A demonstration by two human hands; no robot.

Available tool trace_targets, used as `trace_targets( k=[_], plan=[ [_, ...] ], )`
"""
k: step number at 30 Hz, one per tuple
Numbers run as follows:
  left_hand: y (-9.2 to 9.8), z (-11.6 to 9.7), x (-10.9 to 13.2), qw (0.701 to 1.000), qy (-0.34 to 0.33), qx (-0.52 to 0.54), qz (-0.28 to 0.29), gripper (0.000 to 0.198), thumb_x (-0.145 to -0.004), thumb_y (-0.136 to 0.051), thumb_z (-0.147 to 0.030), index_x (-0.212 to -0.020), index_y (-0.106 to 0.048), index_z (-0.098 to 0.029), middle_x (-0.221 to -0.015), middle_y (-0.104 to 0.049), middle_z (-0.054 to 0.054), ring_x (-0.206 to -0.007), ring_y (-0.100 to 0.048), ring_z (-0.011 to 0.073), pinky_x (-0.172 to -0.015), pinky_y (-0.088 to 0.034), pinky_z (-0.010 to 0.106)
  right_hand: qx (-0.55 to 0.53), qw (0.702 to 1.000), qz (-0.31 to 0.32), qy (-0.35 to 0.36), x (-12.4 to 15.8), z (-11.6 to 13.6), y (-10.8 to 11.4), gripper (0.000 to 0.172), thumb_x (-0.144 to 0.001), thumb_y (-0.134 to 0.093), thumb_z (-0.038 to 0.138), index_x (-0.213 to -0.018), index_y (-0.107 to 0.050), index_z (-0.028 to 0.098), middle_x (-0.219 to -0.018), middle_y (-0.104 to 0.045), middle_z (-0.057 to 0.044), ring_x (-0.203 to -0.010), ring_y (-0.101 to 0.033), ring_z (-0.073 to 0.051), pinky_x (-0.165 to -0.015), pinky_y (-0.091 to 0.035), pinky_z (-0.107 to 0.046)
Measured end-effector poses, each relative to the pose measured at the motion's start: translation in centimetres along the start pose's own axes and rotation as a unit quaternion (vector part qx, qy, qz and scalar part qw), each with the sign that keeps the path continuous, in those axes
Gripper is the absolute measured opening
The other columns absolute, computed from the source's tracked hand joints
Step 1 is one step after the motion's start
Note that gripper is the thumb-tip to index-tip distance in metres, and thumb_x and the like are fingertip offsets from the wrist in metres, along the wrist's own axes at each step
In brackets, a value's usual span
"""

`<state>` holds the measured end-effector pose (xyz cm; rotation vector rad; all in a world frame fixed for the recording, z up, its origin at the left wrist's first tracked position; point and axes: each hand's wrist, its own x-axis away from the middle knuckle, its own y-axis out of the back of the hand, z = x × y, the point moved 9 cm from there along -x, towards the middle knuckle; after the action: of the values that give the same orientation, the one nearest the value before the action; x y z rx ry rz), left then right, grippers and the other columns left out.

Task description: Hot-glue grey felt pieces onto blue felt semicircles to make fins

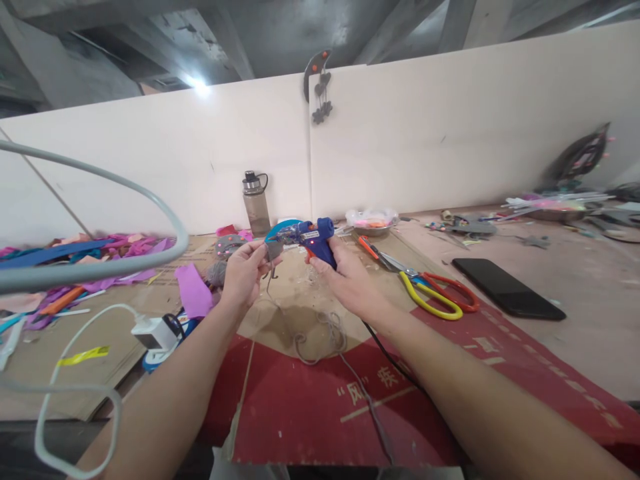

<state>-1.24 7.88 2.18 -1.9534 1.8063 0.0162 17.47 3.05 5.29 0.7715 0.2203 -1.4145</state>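
Observation:
My right hand [350, 277] is wrapped round the handle of a blue glue gun [320, 241], whose nozzle points left. Between the fingertips of my left hand [245, 270] is a small grey piece [275, 250], right beside the nozzle. Grey yarn [300, 343] hangs from the piece and lies in loops on the cardboard below. The black cord [385, 348] of the gun runs under my right forearm. Part of a ball of grey yarn [217, 273] shows behind my left wrist.
Scissors [435, 293] with red and yellow handles and a black phone [507, 288] lie to the right. A bottle [257, 207] and a bowl [375, 229] stand at the back. Coloured scraps [197, 290], a white plug [155, 332] and a curved grey tube [125, 183] are left.

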Motion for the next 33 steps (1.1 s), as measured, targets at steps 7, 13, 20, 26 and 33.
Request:
trace_targets(
  k=[7,13,20,26,33],
  plan=[
    [-0.09,-0.39,0.26,0.999,-0.018,-0.026,-0.020,0.024,-0.065,-0.074,-0.031,-0.076,-0.063,-0.014,-0.077,-0.063,0.001,-0.072,-0.062,0.0118,-0.078,-0.055,0.036,0.069,0.996,-0.001,0.054,0.04,0.31,-0.32,0.036,-0.087,-0.044,0.027,-0.123,-0.044,0.019,-0.111,-0.060,-0.010,-0.097,-0.056,-0.024,-0.085,-0.043,-0.038],
    [-0.24,-0.15,0.28,0.999,-0.023,-0.036,-0.009,0.023,-0.066,-0.073,-0.032,-0.078,-0.063,-0.014,-0.082,-0.066,0.003,-0.076,-0.063,0.0143,-0.077,-0.056,0.037,0.098,0.994,0.003,0.042,0.02,-0.04,-0.42,0.031,-0.087,-0.044,0.027,-0.117,-0.047,0.019,-0.108,-0.062,-0.010,-0.094,-0.058,-0.023,-0.081,-0.044,-0.036],
    [-0.29,-0.19,0.26,0.998,-0.032,-0.045,-0.005,0.023,-0.066,-0.073,-0.033,-0.077,-0.063,-0.015,-0.078,-0.065,0.002,-0.077,-0.065,0.0153,-0.077,-0.055,0.037,0.108,0.993,0.006,0.052,0.17,0.01,-0.61,0.032,-0.087,-0.044,0.026,-0.119,-0.045,0.019,-0.111,-0.061,-0.011,-0.099,-0.057,-0.024,-0.081,-0.044,-0.036],
    [-0.05,-0.12,0.26,0.998,-0.033,-0.050,-0.016,0.023,-0.066,-0.072,-0.033,-0.077,-0.063,-0.015,-0.083,-0.067,0.004,-0.079,-0.065,0.0159,-0.076,-0.055,0.036,0.119,0.992,0.001,0.052,0.17,0.04,-0.47,0.028,-0.088,-0.043,0.027,-0.114,-0.046,0.019,-0.109,-0.061,-0.011,-0.100,-0.057,-0.024,-0.081,-0.044,-0.036],
    [-0.01,-0.02,0.24,0.998,-0.033,-0.052,-0.017,0.022,-0.066,-0.072,-0.032,-0.077,-0.063,-0.015,-0.081,-0.066,0.003,-0.078,-0.064,0.0155,-0.077,-0.055,0.037,0.136,0.990,0.006,0.047,0.27,0.25,-0.50,0.028,-0.087,-0.043,0.027,-0.115,-0.046,0.021,-0.103,-0.062,-0.010,-0.091,-0.059,-0.023,-0.078,-0.045,-0.035]
  ],
)
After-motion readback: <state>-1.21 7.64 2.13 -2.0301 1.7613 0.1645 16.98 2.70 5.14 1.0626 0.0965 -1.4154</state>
